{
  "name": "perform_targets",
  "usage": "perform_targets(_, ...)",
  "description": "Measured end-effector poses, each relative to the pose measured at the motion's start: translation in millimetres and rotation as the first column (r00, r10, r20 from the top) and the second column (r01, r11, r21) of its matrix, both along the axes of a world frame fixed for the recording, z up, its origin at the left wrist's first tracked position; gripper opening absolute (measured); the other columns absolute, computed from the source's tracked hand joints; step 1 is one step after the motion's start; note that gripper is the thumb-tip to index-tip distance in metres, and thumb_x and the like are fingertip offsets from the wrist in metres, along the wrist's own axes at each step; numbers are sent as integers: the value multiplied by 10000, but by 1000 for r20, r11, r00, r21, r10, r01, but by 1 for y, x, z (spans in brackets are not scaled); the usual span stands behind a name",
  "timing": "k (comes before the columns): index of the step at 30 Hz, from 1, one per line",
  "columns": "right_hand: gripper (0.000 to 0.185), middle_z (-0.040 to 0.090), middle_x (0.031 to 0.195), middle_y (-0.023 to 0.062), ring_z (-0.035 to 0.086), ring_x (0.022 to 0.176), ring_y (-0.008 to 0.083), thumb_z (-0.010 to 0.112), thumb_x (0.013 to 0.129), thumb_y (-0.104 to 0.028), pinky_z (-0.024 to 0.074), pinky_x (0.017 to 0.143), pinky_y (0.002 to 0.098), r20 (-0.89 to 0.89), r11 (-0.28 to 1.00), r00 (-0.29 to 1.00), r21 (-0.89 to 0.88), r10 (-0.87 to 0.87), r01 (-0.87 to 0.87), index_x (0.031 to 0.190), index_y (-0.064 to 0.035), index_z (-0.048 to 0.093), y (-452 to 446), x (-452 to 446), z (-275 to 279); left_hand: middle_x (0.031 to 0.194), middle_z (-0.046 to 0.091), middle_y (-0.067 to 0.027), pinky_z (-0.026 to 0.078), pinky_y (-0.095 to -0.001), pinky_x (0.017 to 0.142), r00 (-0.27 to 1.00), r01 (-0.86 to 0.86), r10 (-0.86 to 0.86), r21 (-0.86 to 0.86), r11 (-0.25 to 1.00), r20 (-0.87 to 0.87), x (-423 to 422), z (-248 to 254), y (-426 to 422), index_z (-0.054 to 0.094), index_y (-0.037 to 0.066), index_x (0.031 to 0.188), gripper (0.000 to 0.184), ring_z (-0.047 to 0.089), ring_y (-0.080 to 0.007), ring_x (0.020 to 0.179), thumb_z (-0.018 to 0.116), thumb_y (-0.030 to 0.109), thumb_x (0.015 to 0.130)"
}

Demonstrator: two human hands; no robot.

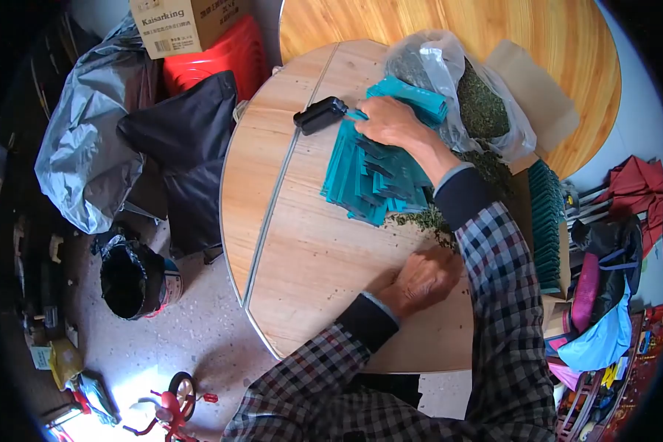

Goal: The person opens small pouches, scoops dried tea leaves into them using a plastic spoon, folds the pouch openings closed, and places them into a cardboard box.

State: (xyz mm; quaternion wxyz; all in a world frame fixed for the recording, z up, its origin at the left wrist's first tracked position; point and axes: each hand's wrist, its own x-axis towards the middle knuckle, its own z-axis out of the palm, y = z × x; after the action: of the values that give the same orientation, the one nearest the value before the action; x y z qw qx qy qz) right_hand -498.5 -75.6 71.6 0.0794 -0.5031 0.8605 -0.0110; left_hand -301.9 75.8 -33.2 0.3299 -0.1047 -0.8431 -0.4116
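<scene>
Fanning the teal packets in overlapping layers on the wooden table probably keeps their edges easy to catch. The right hand pinches one teal packet at its edge, beside the black device. The left hand curls near the spilled dried leaves, its grip hidden. The packets look flat, slim and slightly glossy.

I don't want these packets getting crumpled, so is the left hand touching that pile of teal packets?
Apart. The head view shows bare tabletop and scattered green bits between the left hand and the lower edge of the teal packets.
</scene>
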Motion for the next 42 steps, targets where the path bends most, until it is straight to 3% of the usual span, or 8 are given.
perform_targets(6, 347, 743, 1077, 239, 691, 1022, 465, 611, 998, -296, 544, 859, 509, -70, 923, 995, -375, 66, -87, 1138, 10, 696, 48, 15, 31, 868, 693, -150, 574, -488, 673, 997, -48, 41, 112, 993, 62, 1, 11, -3, 660, 60, 974, 150, 701, -359, 836, 717, 170, 891)
perform_targets(10, 262, 618, 785, 10, 512, 754, 65, 685, 1042, -233, 479, 673, 301, 129, 682, 991, -721, -44, 124, 1103, 20, 720, 127, 52, 71, 981, 707, -198, 599, -496, 717, 993, -103, 97, 123, 987, 61, 4, 15, -10, 605, 28, 1172, 332, 715, -390, 890, 742, 205, 926)
perform_targets(14, 221, 624, 832, -60, 514, 772, 33, 702, 1041, -214, 449, 670, 245, 220, 509, 921, -780, -321, 364, 1039, 5, 727, 227, 101, 74, 1046, 699, -228, 604, -493, 729, 983, -153, 131, 181, 971, 126, 11, 24, -10, 552, -11, 1246, 485, 722, -410, 935, 803, 218, 900)
perform_targets(22, 126, 674, 873, -65, 559, 788, 32, 747, 1002, -136, 480, 663, 260, 704, 67, 680, -683, -202, 727, 978, -14, 763, 316, 150, -38, 1278, 561, -251, 484, -534, 1008, 992, -121, 123, 78, 990, -28, 24, 38, 11, 490, -18, 1425, 883, 601, -456, 1149, 898, 366, 743)
perform_targets(27, 84, 655, 947, -58, 556, 852, 16, 736, 1017, -100, 460, 720, 217, 704, 106, 705, -710, 84, 696, 1060, -33, 712, 300, 172, -48, 1257, 628, -256, 484, -542, 1007, 995, -52, 52, 3, 999, 87, 29, 37, 5, 504, -17, 1430, 718, 603, -469, 1175, 825, 225, 835)
perform_targets(34, 553, 680, 1239, 112, 661, 996, 97, 747, 960, 36, 569, 838, 259, 582, 161, 806, -811, 112, 563, 1460, -5, 514, 316, 167, -42, 1264, 630, -276, 539, -513, 968, 989, 28, -50, 164, 986, 136, 21, 37, 2, 517, -8, 1411, 700, 641, -477, 1156, 852, 151, 817)
perform_targets(38, 417, 712, 1176, 108, 681, 981, 106, 766, 948, 35, 586, 808, 270, 493, 327, 870, -824, 13, 462, 1331, 4, 603, 335, 162, -45, 1310, 642, -260, 560, -480, 970, 991, 48, -59, 91, 995, 119, 20, 33, 1, 512, 2, 1417, 710, 668, -444, 1182, 871, 132, 819)
perform_targets(42, 358, 697, 1091, 19, 591, 841, 27, 778, 942, 31, 492, 715, 202, 583, 177, 808, -807, 85, 563, 1274, -12, 651, 341, 157, -49, 1320, 643, -255, 558, -476, 977, 976, 33, -58, 120, 992, 209, 22, 43, 3, 513, 18, 1411, 707, 667, -437, 1190, 881, 134, 818)
